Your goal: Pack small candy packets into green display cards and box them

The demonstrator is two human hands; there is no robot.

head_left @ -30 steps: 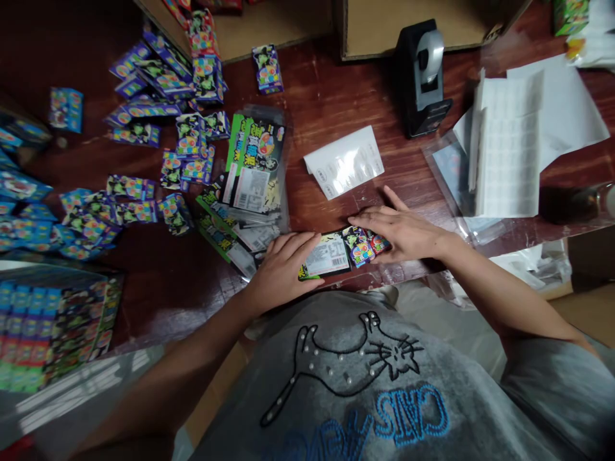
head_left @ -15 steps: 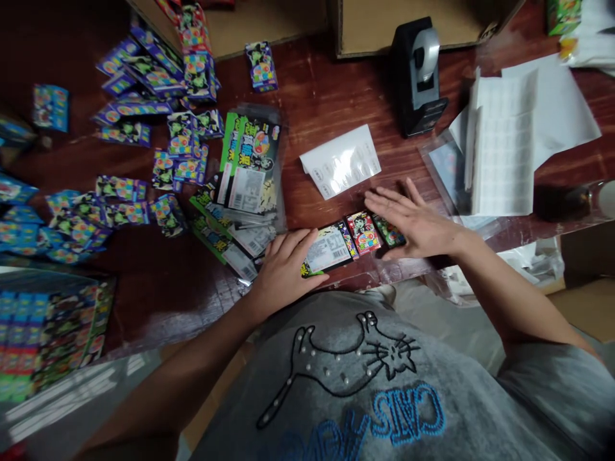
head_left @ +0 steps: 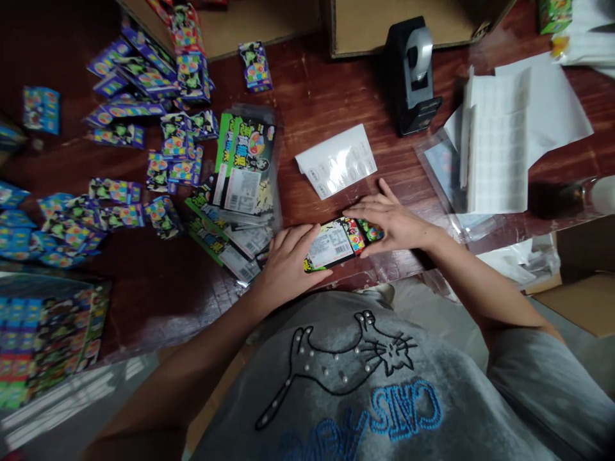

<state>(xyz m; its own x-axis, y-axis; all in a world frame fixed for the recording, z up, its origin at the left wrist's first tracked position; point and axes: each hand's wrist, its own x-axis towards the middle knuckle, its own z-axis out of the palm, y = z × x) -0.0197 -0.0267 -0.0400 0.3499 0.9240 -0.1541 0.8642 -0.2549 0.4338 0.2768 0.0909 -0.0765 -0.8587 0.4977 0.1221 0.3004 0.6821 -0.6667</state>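
Note:
My left hand [head_left: 288, 266] is closed around the left end of a black printed candy sleeve [head_left: 329, 246] with a white label, flat near the table's front edge. A small red candy box [head_left: 356, 238] pokes partly out of the sleeve's right end. Right against it lies a small green candy box [head_left: 371, 230]. My right hand [head_left: 396, 221] grips this green box, fingers along its far side and thumb along the near side. The palm hides the green box's right end.
Flat printed sleeves [head_left: 245, 166] lie left of my hands, with purple candy boxes [head_left: 177, 134] heaped beyond. A sticker sheet [head_left: 336, 160], a black tape dispenser [head_left: 406, 77] and label sheets [head_left: 500, 141] are farther back. Cardboard boxes [head_left: 413, 25] border the far side.
My right hand has moved left with the green box. The red box has gone partly into the sleeve, and the purple box at the opening is out of sight. My left hand stays on the sleeve.

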